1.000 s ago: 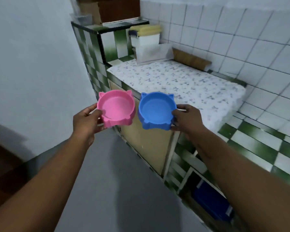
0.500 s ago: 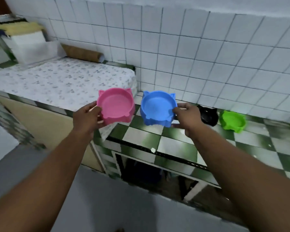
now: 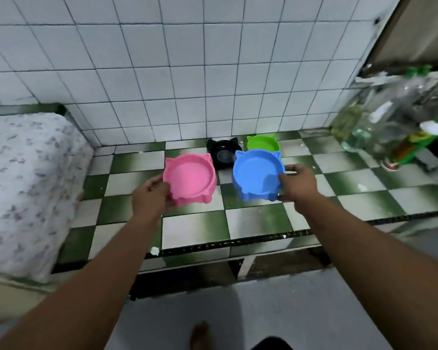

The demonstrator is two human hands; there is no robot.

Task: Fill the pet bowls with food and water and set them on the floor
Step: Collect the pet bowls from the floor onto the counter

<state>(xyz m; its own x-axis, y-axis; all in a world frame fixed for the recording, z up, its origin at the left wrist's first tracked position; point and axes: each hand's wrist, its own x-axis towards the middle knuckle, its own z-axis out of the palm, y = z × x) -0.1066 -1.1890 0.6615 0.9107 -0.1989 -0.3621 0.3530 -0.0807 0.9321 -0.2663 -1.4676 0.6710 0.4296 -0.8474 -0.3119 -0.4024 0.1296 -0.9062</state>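
A green-and-white checkered counter (image 3: 261, 223) runs beneath a white tiled wall (image 3: 162, 72). At mid-frame the left hand (image 3: 149, 195) grips the empty pink bowl (image 3: 190, 178) by its rim, and the right hand (image 3: 297, 184) grips the empty blue bowl (image 3: 257, 175) likewise, both over the counter. Behind them a black bowl (image 3: 223, 152) and a green bowl (image 3: 262, 144) sit near the wall. A floral cloth (image 3: 23, 185) covers the left; blurred bottles (image 3: 390, 127) stand at the right.

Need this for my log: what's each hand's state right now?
Left hand: grips the pink bowl.
Right hand: grips the blue bowl.
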